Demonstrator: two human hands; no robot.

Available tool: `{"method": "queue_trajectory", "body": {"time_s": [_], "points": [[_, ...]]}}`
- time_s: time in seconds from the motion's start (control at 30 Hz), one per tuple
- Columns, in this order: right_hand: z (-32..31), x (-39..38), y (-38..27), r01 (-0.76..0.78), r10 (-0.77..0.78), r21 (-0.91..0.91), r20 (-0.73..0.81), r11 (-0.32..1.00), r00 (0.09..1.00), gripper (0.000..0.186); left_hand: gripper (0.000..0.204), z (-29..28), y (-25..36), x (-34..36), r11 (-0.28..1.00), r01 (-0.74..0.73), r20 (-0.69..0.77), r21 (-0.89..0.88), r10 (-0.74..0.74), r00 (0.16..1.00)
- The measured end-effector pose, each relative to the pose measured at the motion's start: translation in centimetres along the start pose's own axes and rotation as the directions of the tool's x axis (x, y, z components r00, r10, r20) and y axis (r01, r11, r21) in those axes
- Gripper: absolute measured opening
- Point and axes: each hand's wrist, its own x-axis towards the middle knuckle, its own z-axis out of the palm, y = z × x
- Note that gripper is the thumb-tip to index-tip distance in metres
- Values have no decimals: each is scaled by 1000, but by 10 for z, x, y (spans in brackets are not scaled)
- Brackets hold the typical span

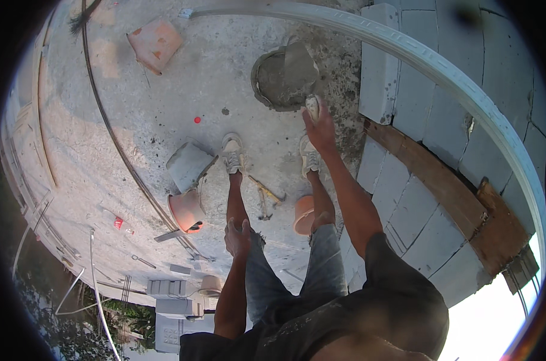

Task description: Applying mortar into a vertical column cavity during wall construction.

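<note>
My right hand is closed round the pale, mortar-smeared handle of a trowel. Its broad grey blade lies over wet grey mortar in a round tub with a crusted rim. Down by my left knee, my left hand is empty, its fingers apart. Between my shoes lies a hammer with a yellow handle, with another tool beside it. A grey mortar-coated bucket stands left of my left shoe, and an orange bucket lies just nearer.
A wall of pale blocks rises on the right, with a brown board along it. A long pale metal strip arcs across the top and right. A dark hose crosses the floor at left. Another orange bucket lies far left.
</note>
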Motion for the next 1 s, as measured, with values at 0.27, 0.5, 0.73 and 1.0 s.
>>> {"method": "queue_trajectory", "body": {"time_s": [0.27, 0.5, 0.73, 1.0], "points": [[-56, -11, 64, -90, 235, -682, 123, 726, 964, 50, 59, -4, 18, -1, 998, 56, 6, -13, -56, 998], [-12, 65, 91, 83, 77, -803, 158, 590, 984, 41, 52, -13, 23, 0, 995, 60, -19, -81, -62, 998], [55, 62, 83, 68, 97, -502, 296, 862, 950, 60, 49, -16, 18, 4, 995, 12, -61, -100, -18, 998], [74, 70, 129, 31, -53, 90, 260, 995, 964, 56, 47, -14, 11, 2, 995, 23, -88, -98, -31, 996]]}}
